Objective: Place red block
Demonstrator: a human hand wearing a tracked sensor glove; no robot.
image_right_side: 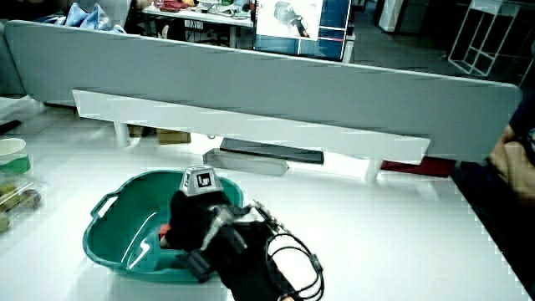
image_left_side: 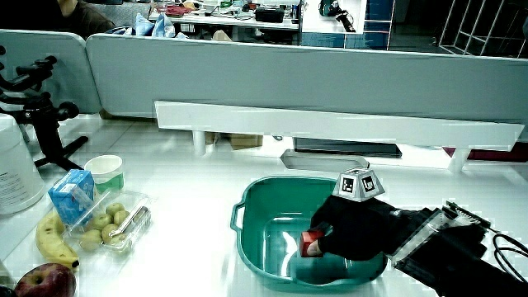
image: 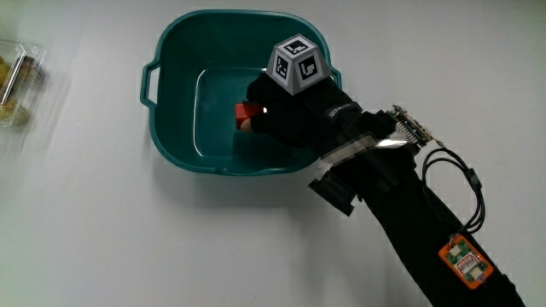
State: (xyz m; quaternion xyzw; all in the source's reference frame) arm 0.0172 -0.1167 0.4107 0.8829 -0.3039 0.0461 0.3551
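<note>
A teal plastic tub (image: 175, 51) with a handle stands on the white table; it shows in both side views (image_left_side: 256, 202) (image_right_side: 113, 217). The gloved hand (image: 294, 111) reaches over the tub's rim into it, with the patterned cube (image: 299, 64) on its back. Its fingers are curled around a small red block (image: 246, 112), held low inside the tub close to the floor. In a side view the red block (image_left_side: 311, 242) peeks out from the fingertips. In a side view the hand (image_right_side: 194, 219) hides most of the block.
A clear plastic box with food (image: 19, 81) lies at the table's edge. In a side view a banana (image_left_side: 48, 241), an apple (image_left_side: 45, 282), a blue carton (image_left_side: 70, 194), a cup (image_left_side: 105, 171) and a clear box (image_left_side: 115, 223) sit beside the tub. A cable and orange tag (image: 465, 258) hang on the forearm.
</note>
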